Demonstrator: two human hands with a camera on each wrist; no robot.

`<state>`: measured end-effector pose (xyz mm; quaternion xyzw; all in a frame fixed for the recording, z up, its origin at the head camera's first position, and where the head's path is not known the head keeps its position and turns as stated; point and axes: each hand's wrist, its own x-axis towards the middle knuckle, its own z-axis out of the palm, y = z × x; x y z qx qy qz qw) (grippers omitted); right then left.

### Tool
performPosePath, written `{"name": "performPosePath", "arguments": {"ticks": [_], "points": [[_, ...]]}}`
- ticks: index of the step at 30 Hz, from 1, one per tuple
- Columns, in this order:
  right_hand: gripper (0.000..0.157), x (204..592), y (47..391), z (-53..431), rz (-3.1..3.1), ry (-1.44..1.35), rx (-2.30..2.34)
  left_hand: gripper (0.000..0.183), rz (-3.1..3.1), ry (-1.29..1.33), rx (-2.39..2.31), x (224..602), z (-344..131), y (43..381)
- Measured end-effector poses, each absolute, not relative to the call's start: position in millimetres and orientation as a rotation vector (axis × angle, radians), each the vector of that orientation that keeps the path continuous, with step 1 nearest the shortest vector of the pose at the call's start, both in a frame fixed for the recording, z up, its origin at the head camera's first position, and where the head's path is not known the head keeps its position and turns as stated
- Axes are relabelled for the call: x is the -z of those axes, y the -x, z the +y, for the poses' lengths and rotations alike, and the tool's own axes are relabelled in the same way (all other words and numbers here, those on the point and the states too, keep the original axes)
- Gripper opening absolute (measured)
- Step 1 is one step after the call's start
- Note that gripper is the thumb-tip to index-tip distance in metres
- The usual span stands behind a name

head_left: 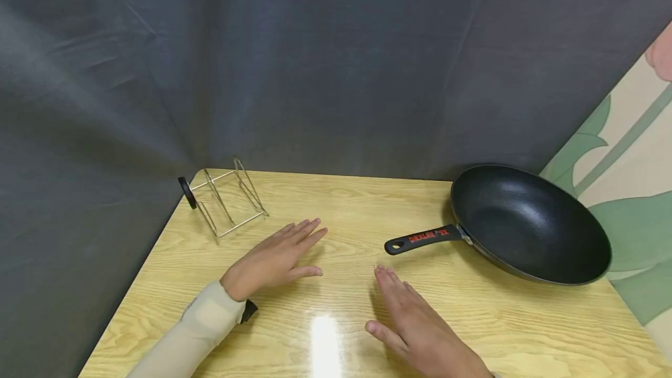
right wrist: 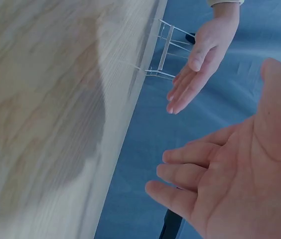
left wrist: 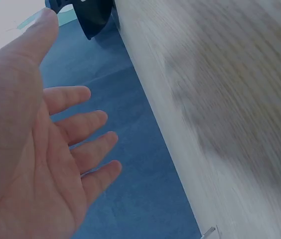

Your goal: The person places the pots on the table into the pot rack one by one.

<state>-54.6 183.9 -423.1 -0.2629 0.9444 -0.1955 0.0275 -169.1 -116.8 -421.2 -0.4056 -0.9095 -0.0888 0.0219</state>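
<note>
While your left hand (head_left: 275, 264) and right hand (head_left: 415, 322) are held above the wooden table (head_left: 341, 203), both are released, fingers stretched out and grasping nothing. A wire rack (head_left: 240, 224) with a black disc (head_left: 186, 192) on its outer side stands at the table's far left corner, just beyond your left hand. To your right lies a black pan (head_left: 530, 226), its handle (head_left: 427, 237) pointing left, the tip near your right fingertips. A dark curtain (head_left: 341, 74) hangs behind the table, and a flowered cloth (head_left: 630, 226) borders it on the right. A patch of glare (head_left: 325, 346) shines on the wood between your forearms.

The head view gives you the backs of your hands and the whole pan; each wrist view shows that hand's own palm. In the right wrist view, your left hand covers part of the rack and its disc, and a black strip (right wrist: 170, 226) is mostly hidden behind your fingers. The left wrist view cuts the pan off at the top, and a metallic sliver (left wrist: 210, 232) at its bottom edge is too small to identify. The handle's red lettering is hard to read. Your left sleeve (head_left: 205, 319) runs out of frame, with a black piece (head_left: 249, 311) poking from beneath the cuff.
</note>
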Motion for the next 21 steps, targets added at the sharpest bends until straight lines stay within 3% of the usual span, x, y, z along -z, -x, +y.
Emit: {"name": "performPosePath", "arguments": {"ticks": [21], "points": [[0.074,425.1,67.2,210.5,2.765,0.499,0.973,0.077,-2.897,1.268,0.353,420.7,-108.2,173.3]]}}
